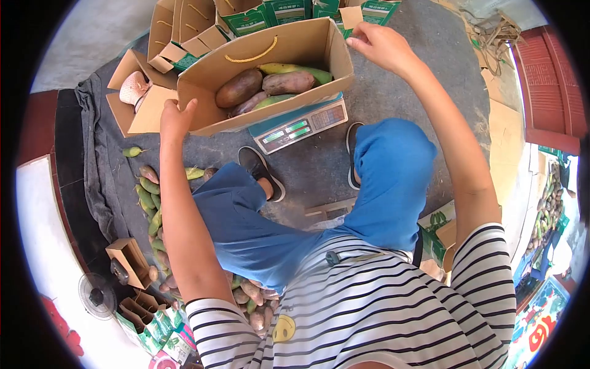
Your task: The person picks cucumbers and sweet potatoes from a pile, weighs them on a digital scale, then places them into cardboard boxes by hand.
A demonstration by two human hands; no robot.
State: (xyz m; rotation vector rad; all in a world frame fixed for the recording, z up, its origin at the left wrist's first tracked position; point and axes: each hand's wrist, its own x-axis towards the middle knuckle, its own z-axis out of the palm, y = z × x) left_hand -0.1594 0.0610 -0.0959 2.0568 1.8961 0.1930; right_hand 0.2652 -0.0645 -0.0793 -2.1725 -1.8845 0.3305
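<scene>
An upright cardboard box (264, 46) with a yellow cord handle (252, 56) rests on a digital scale (298, 128) with lit displays. Inside lie several large, long root vegetables (287, 82), some reddish-brown and some green; they look like radishes. My left hand (177, 118) is closed on the box's near left edge, thumb pointing up. At the far right corner, my right hand (382, 48) has its thumb and curled fingers at the cardboard edge. The fingertips' exact contact there is hard to make out.
Left of the box stands another open carton (130, 120) with a pink netted item (133, 87) inside. Green-printed cartons (246, 23) line the back. Loose vegetables (150, 190) are heaped along my left side. A fan (97, 296) and small boxes (147, 317) stand lower left.
</scene>
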